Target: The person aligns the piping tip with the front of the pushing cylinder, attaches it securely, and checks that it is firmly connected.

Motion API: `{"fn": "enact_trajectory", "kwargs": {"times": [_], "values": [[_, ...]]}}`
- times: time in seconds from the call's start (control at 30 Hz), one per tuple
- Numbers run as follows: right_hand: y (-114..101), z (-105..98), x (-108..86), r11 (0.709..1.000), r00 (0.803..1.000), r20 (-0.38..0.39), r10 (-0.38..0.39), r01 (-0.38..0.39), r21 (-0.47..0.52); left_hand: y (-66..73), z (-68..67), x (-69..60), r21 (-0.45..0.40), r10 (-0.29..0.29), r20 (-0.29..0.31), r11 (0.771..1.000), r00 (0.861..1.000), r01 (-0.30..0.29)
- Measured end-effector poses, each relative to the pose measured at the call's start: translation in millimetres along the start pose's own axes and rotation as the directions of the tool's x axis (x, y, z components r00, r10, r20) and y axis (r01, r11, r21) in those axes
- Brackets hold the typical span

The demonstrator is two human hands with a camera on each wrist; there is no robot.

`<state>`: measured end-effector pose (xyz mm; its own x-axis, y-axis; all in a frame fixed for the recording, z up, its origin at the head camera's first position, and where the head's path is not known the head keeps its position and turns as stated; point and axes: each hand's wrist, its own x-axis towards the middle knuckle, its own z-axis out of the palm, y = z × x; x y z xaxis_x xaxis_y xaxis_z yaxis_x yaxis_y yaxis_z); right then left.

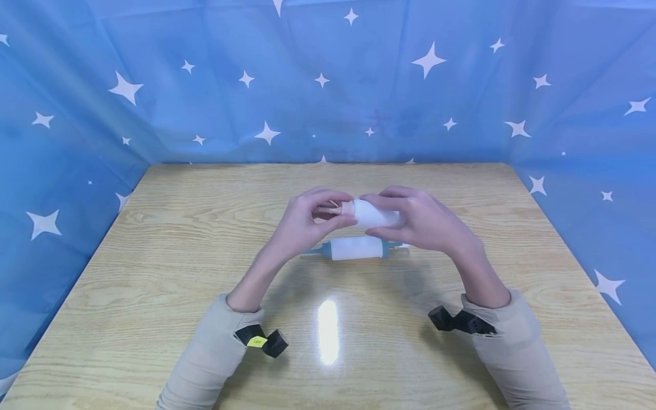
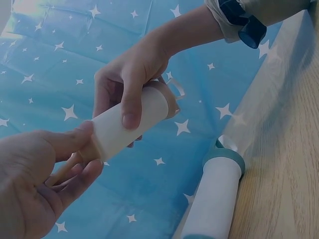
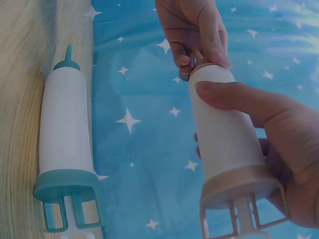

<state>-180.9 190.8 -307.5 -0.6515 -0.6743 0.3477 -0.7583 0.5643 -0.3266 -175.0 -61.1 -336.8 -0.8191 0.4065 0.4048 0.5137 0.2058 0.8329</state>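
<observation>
A syringe-like tube with a white barrel (image 1: 374,214) and pinkish-tan end caps is held up above the table between both hands. My left hand (image 1: 301,221) pinches the pinkish cap at its nozzle end, thumb and fingertips on opposite sides. Around the barrel's other part curls my right hand (image 1: 422,219), its thumb (image 3: 224,93) lying along the white surface. From the right wrist, the tan handle frame (image 3: 244,191) with a pale plunger shows below that palm. A matching tube with blue-green ends (image 1: 357,248) lies on its side on the table, just nearer than the held one and touched by neither hand.
The wooden table (image 1: 205,273) extends around both forearms and carries a bright light reflection. A blue curtain with white stars (image 1: 287,102) hangs behind it and along both sides. Black wrist cameras (image 1: 275,343) are strapped over both sleeves.
</observation>
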Motion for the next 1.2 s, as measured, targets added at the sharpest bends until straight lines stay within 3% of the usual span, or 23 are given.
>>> {"fn": "enact_trajectory", "kwargs": {"times": [0.4, 0.57, 0.8, 1.2], "values": [[0.7, 0.1, 0.1, 1.000, 1.000, -0.004, 0.017, -0.017, 0.007, -0.6, -0.3, -0.6, 0.018, 0.077, -0.012, 0.997, 0.997, -0.077], [0.2, -0.6, 0.0, 1.000, 1.000, -0.011, 0.001, -0.001, 0.009, 0.1, -0.8, -0.5, 0.005, 0.057, -0.021, 0.998, 0.998, -0.057], [-0.5, -1.4, 0.1, 1.000, 1.000, -0.018, -0.003, 0.003, 0.013, -1.7, -1.5, 0.4, -0.011, 0.038, 0.031, 0.999, 0.999, -0.038], [-0.1, -1.3, -0.6, 0.999, 0.999, 0.008, 0.036, -0.036, 0.009, -1.2, -0.6, -0.2, 0.031, 0.108, -0.001, 0.994, 0.994, -0.108]]}}
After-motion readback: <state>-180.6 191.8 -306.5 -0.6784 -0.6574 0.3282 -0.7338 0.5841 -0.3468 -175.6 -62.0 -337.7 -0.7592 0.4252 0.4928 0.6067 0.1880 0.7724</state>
